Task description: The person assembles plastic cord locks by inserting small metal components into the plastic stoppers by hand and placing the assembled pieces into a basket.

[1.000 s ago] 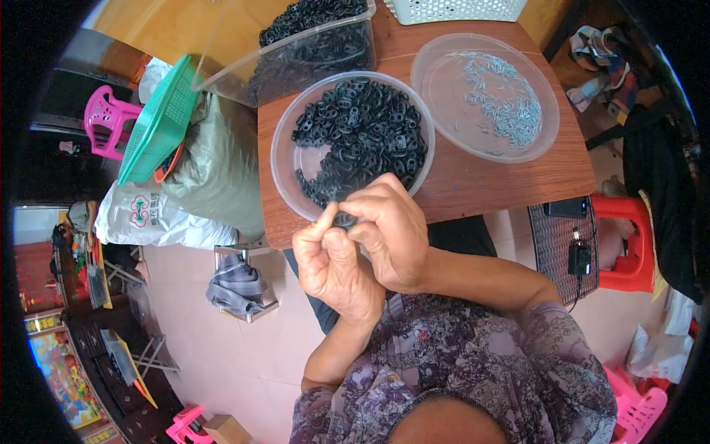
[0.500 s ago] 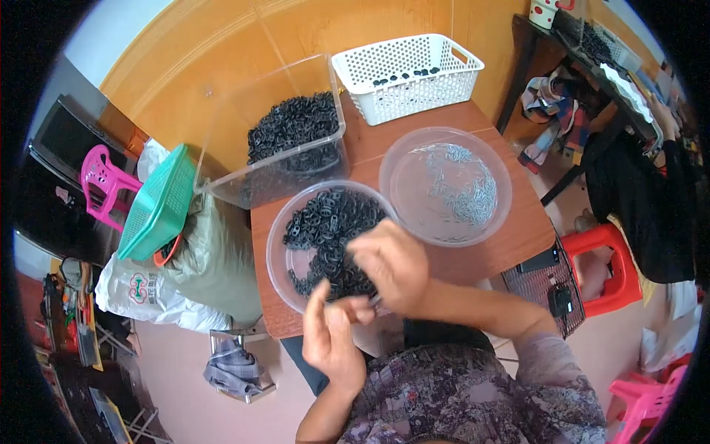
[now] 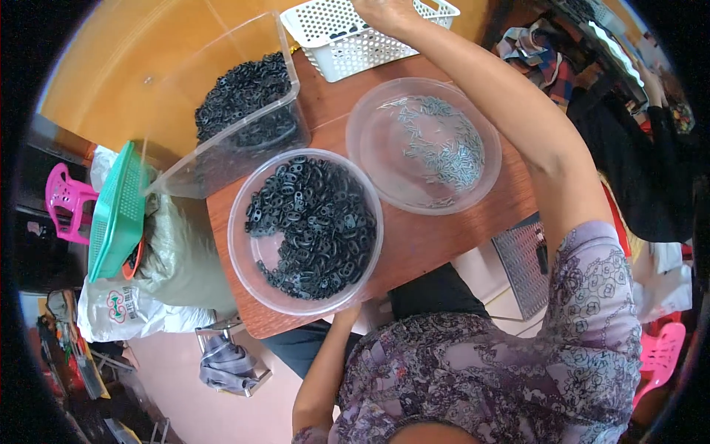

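Right grip (image 3: 382, 10) at basket (image 3: 355, 59), hold unclear.

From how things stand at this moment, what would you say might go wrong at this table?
The right forearm stretches close by the shallow tub, so it might nudge the rim and scatter the metal pins. The tub of black parts reaches the table's front edge in this view, so a bump could tip it. The right hand, at the white basket, might knock it.

right grip (image 3: 381, 13) over white basket (image 3: 362, 58) | left grip (image 3: 347, 315) partly hidden at table (image 3: 425, 244) edge | black parts (image 3: 318, 229) in tub (image 3: 267, 249)
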`<state>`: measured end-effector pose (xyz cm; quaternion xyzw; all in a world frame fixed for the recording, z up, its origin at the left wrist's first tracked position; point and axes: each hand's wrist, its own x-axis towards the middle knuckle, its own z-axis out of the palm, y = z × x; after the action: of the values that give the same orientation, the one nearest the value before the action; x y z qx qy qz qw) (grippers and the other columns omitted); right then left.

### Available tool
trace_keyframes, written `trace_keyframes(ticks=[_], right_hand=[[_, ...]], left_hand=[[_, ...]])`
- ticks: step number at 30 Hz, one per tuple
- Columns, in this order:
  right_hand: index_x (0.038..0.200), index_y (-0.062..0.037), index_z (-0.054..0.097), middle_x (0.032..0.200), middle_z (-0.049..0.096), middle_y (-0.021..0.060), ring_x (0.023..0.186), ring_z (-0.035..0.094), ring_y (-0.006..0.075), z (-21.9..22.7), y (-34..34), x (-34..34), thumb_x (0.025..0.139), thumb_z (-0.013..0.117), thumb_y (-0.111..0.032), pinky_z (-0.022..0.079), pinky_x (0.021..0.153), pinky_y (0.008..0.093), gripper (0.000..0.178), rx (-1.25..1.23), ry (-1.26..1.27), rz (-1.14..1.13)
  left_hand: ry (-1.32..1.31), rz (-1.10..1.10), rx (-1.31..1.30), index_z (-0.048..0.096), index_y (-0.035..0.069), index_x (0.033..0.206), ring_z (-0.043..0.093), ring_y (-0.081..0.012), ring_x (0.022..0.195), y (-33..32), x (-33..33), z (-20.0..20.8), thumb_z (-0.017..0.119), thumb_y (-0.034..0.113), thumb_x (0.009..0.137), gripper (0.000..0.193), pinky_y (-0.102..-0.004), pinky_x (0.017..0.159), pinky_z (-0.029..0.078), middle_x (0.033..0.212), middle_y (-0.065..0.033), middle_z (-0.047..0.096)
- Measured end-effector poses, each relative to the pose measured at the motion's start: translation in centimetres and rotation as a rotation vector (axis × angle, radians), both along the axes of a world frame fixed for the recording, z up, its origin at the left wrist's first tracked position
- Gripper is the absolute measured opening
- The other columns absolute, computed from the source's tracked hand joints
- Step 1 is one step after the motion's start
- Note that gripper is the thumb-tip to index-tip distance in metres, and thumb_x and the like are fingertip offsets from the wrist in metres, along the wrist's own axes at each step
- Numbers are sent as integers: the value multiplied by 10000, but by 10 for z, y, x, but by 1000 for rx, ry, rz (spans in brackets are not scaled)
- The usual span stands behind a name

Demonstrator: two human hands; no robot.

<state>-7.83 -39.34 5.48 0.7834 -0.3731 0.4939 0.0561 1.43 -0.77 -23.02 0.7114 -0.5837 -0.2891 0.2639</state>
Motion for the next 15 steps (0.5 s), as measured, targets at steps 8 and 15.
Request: trace_keyframes(ticks=[8,15], right_hand=[[761,-23,597,747,585,145,756,553,326,-52,119,-74,733,546,-93,441,633,416,92,119,242,426],[799,-49,628,747,583,110,749,548,298,-70,168,-106,672,615,-42,433,657,397,128,580,239,530]], left_hand=[[67,-42,14,577,-59,932,597,-159,613,-14,12,-36,545,51,810,167,-268,579,469,725,-103,627],[121,-86,-7,578,-59,925,594,-157,621,47,21,-71,543,52,810,163,-268,586,468,730,-101,628]])
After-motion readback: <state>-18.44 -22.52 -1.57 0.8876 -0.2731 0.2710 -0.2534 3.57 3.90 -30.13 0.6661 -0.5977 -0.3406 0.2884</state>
